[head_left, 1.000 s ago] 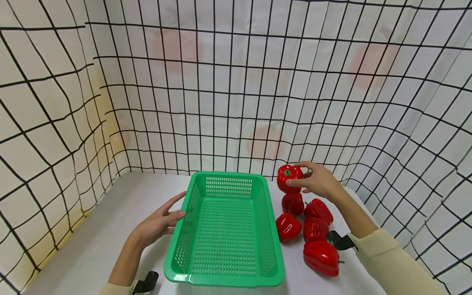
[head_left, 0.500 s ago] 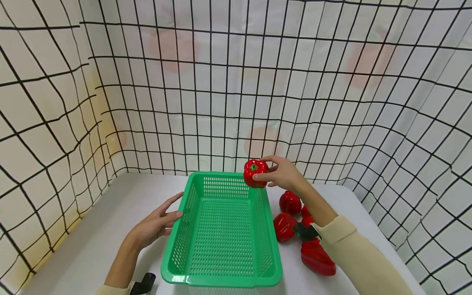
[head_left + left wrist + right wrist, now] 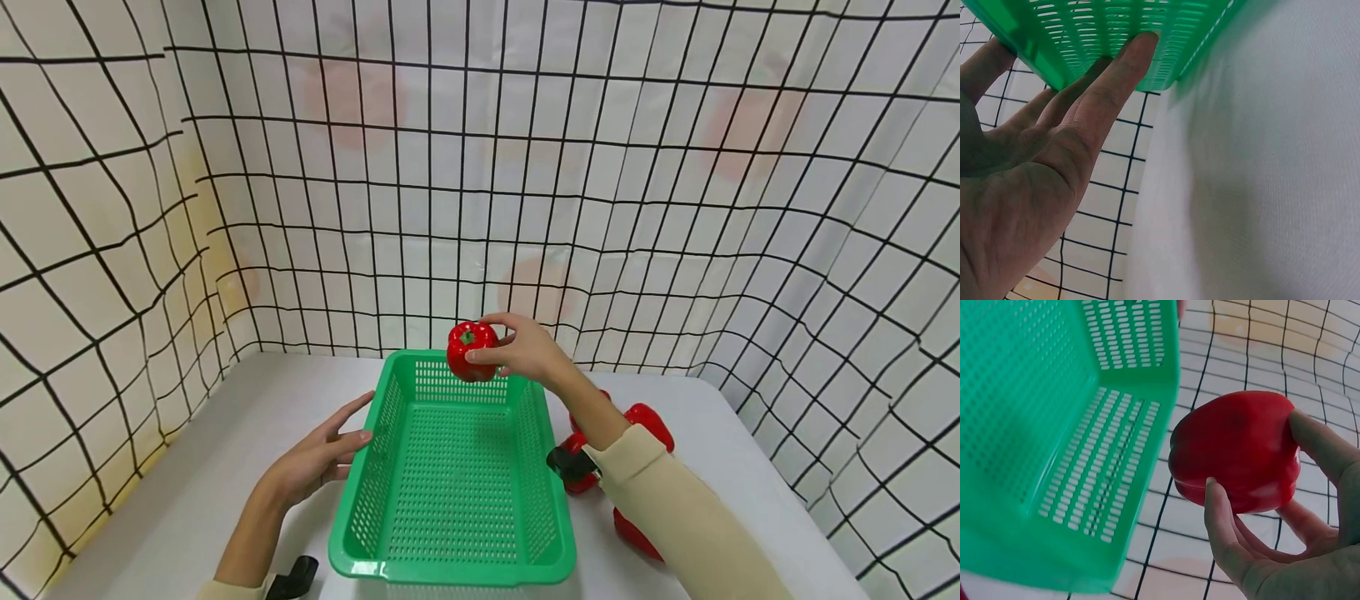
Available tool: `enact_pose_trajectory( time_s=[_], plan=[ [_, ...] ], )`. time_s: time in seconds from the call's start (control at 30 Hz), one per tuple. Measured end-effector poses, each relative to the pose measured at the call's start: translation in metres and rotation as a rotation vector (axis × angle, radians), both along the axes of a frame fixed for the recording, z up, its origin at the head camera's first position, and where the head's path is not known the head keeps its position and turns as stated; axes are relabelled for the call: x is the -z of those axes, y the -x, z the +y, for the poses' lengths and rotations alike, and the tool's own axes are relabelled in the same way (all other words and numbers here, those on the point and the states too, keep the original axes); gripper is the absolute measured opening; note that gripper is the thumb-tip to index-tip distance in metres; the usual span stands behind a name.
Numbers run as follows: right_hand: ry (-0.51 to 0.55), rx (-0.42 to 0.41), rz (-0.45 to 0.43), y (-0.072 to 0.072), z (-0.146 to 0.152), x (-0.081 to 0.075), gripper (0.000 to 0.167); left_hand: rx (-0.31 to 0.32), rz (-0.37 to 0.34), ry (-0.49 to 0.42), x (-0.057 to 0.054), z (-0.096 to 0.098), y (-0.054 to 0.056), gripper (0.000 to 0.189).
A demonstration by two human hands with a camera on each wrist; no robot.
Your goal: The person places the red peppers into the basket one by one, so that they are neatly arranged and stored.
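Observation:
A red bell pepper (image 3: 467, 357) with a green stem is pinched between the thumb and fingers of my right hand (image 3: 528, 350). It hangs over the far end of a green plastic basket (image 3: 450, 572), above the rim. The right wrist view shows the pepper (image 3: 1235, 450) from its smooth side, with fingertips on both sides of it. My left hand (image 3: 315, 454) has its fingers extended against the basket's left outer wall. In the left wrist view, those fingers (image 3: 1113, 84) touch the slotted wall (image 3: 1094, 31). No pepper shows inside the basket.
More red bell peppers (image 3: 649, 423) lie on the white table (image 3: 720, 492) to the right of the basket, partly hidden by my right forearm. A black wire grid (image 3: 487, 196) over white sheeting encloses the back and both sides.
My right hand has carried the bell pepper leftward from above the other peppers to over the basket's far end. My left hand stays against the basket.

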State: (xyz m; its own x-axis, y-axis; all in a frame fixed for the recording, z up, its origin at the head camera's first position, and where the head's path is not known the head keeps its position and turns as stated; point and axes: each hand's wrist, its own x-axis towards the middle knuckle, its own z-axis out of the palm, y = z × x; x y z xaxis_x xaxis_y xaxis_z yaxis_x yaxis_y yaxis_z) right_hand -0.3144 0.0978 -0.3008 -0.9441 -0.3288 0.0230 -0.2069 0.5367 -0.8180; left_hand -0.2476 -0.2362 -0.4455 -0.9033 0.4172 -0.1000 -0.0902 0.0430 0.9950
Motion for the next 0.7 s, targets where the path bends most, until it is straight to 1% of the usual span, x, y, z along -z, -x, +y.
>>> enact_pose_trajectory(
  time_s=[0.07,0.17,0.37,0.57,0.7],
  plan=[
    [0.014,-0.01,-0.006,0.001,-0.006,0.002,0.068,0.007,0.005,-0.002,0.0,0.0,0.0,0.075],
    [0.052,-0.022,-0.037,0.003,-0.015,0.007,0.066,0.018,0.008,-0.007,-0.001,0.001,0.0,0.075],
    [0.136,-0.023,-0.101,0.006,-0.031,0.018,0.064,0.013,-0.001,-0.009,-0.002,0.002,-0.001,0.075],
    [0.186,-0.025,-0.114,0.009,-0.042,0.025,0.063,-0.011,-0.008,-0.004,-0.002,0.002,-0.002,0.076],
    [0.243,-0.009,-0.129,0.012,-0.048,0.033,0.065,-0.027,-0.02,-0.001,-0.002,0.001,-0.001,0.075]
  ],
)
